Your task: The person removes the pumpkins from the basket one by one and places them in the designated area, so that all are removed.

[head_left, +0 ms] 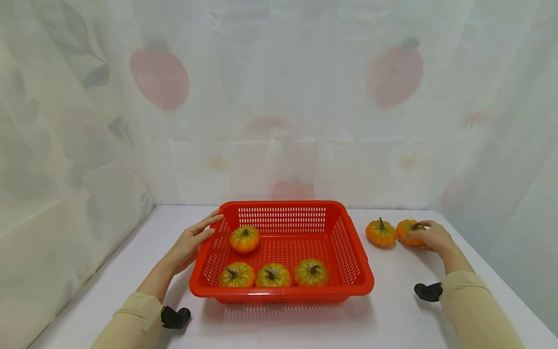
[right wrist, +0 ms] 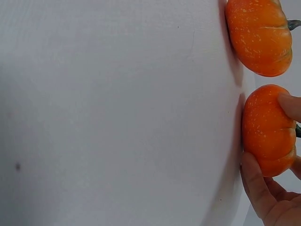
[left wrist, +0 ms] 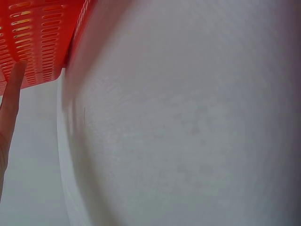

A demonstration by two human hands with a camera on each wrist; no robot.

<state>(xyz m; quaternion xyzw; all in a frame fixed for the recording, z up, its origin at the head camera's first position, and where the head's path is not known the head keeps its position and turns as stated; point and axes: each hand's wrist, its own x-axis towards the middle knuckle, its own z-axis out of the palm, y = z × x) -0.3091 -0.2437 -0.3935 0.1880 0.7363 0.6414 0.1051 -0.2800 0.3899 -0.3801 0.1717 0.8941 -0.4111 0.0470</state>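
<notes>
A red slotted plastic basket stands mid-table with several small orange-green pumpkins inside, one of them a pumpkin near its left wall. My left hand rests against the basket's left side, fingers extended at the rim. In the left wrist view one straight finger touches the slotted outer wall. To the right of the basket, my right hand holds a small pumpkin on the table, with thumb and fingers around it. Another pumpkin sits just left of that one.
A white cloth covers the table. Behind it hangs a pale curtain with faded fruit prints, and pale sheeting runs along both sides. Black wrist devices are strapped at the sleeves.
</notes>
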